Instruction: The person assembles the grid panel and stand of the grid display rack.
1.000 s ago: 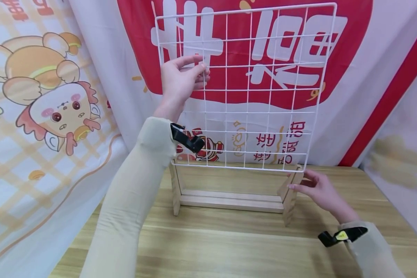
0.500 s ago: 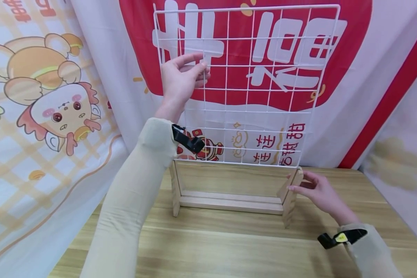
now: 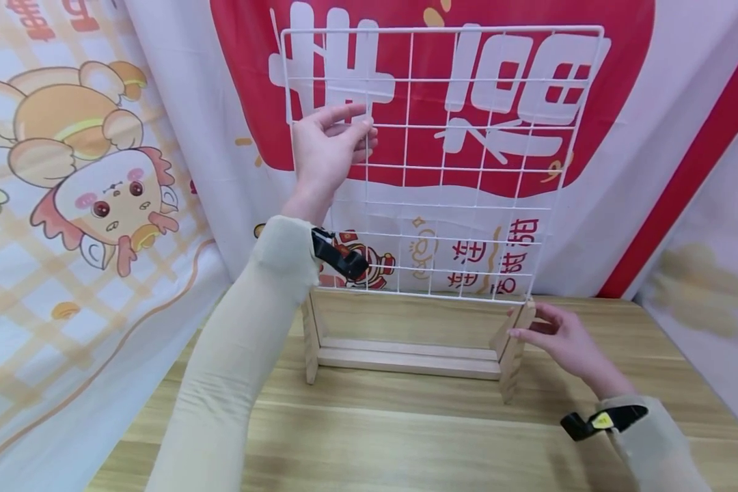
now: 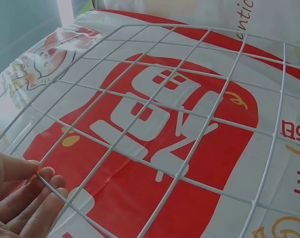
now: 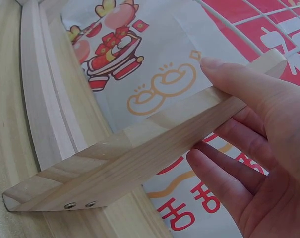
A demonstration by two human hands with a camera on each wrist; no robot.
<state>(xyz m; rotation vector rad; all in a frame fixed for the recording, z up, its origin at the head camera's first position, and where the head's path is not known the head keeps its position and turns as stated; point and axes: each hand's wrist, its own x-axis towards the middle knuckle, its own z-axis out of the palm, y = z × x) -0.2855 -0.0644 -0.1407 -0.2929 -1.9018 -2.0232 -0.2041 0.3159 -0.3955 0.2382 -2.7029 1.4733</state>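
Note:
A white wire grid panel [image 3: 441, 167] stands nearly upright over a wooden stand [image 3: 408, 363]. My left hand [image 3: 331, 147] pinches one of its upright wires at the upper left; in the left wrist view, thumb and fingers of that hand [image 4: 26, 196] close round the wire. The panel's bottom edge is level with the tops of the stand's two side posts. Whether it sits in them cannot be made out. My right hand [image 3: 568, 342] grips the right post near its top. In the right wrist view the thumb lies along one side of this post [image 5: 154, 131], fingers on the other.
The stand rests on a wood-grain table [image 3: 406, 437], near its back edge. Behind the panel hangs a white cloth with a big red print [image 3: 424, 179]. Another printed cloth [image 3: 98, 301] covers the left side, and pale cloth [image 3: 701, 273] hangs at the right.
My left hand and the grid panel have come down slightly. The panel's lower right corner has shifted left, to the top of the right post. My right hand and the stand stay put.

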